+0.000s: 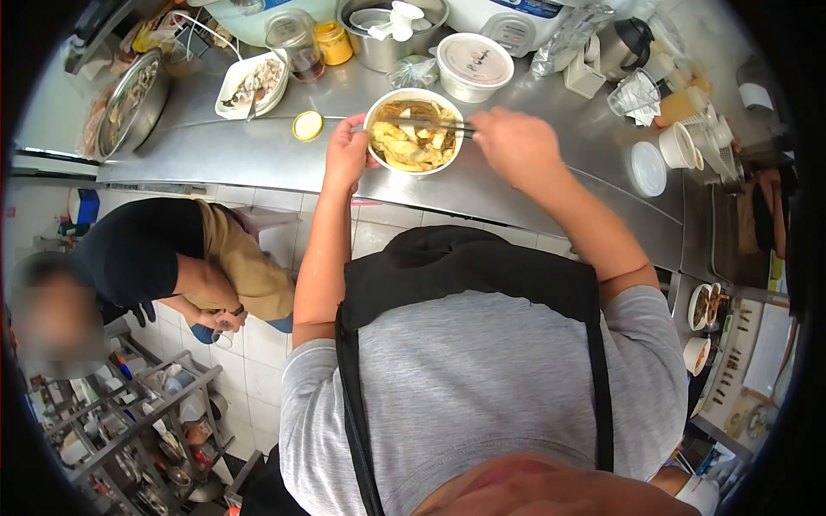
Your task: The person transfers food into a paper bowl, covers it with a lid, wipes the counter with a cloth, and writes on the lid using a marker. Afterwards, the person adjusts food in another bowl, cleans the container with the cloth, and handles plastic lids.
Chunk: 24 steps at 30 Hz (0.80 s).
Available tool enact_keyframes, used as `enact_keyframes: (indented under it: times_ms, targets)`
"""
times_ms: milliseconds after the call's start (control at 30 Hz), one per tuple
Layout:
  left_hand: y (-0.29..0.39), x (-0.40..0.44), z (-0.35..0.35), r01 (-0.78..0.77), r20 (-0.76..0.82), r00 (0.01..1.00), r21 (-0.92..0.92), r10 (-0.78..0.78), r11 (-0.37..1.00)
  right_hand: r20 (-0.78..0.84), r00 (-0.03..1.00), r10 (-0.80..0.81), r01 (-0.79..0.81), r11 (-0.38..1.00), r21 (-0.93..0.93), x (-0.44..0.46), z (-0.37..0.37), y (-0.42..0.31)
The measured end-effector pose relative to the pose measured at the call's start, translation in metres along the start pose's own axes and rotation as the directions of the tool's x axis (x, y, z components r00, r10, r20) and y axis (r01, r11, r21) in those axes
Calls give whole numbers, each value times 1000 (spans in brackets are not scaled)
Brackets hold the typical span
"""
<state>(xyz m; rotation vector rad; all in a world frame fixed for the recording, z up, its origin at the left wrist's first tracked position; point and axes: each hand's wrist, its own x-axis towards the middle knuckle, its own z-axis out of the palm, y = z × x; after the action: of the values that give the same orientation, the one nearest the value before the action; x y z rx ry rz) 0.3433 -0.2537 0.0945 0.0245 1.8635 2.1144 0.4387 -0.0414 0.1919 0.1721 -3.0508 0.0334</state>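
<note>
A white bowl (414, 169) near the counter's front edge holds yellowish cabbage-like leaves (409, 146), pale chunks and brown broth. My left hand (348, 153) grips the bowl's left rim, with the thumb on top. Dark chopsticks (443, 125) reach across the food from the right. Closed around their upper end, my right hand (516, 144) is slightly blurred. Behind the bowl stands a lidded white tub (475, 64) with writing on its lid, and beside that a small knotted plastic bag (413, 72). A yellow-rimmed lid (307, 125) lies left of my left hand.
A white dish of food (251, 84) with a spoon and a large metal bowl (129, 107) stand on the left. Behind are a glass jar (295, 43) and a metal pot (391, 52). A clear lid (648, 168) lies right. Another person (185, 258) bends at the lower left.
</note>
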Motion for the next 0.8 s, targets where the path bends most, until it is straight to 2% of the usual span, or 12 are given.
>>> enact_keyframes:
  times_ms: [67, 167, 267, 300, 333, 433, 467, 567, 667, 800]
  targets:
    - [-1, 0, 1, 0, -32, 999, 29, 1, 1000, 42, 997, -64, 65, 997, -34, 0, 16, -1]
    - [0, -15, 6, 18, -102, 995, 102, -7, 995, -61, 998, 27, -23, 997, 70, -11, -1, 9]
    - [-1, -41, 13, 158, -76, 984, -2, -158, 987, -56, 989, 133, -131, 991, 32, -19, -24, 20]
    - [0, -49, 16, 210, -52, 976, -41, -212, 977, -44, 991, 123, -123, 992, 1, -20, -20, 22]
    - [3, -59, 22, 254, -41, 966, -1, -254, 967, -30, 993, 115, -116, 993, -28, -21, -10, 25]
    - [5, -47, 3, 185, 90, 970, 332, -227, 925, 8, 997, 76, -75, 994, -84, -26, 11, 21]
    - [5, -36, -2, 43, 71, 994, 450, -84, 892, 18, 998, 57, -55, 994, -96, -27, 14, 18]
    - [6, 9, -10, -216, 102, 975, 617, 196, 756, -46, 998, 51, -55, 995, -83, -28, -9, 21]
    - [11, 34, 5, -335, 189, 942, 610, 279, 718, -102, 995, 20, -35, 988, -152, -23, -17, 31]
    - [5, 45, 19, -358, 253, 933, 565, 256, 744, 10, 999, 33, -30, 972, -231, -20, -17, 23]
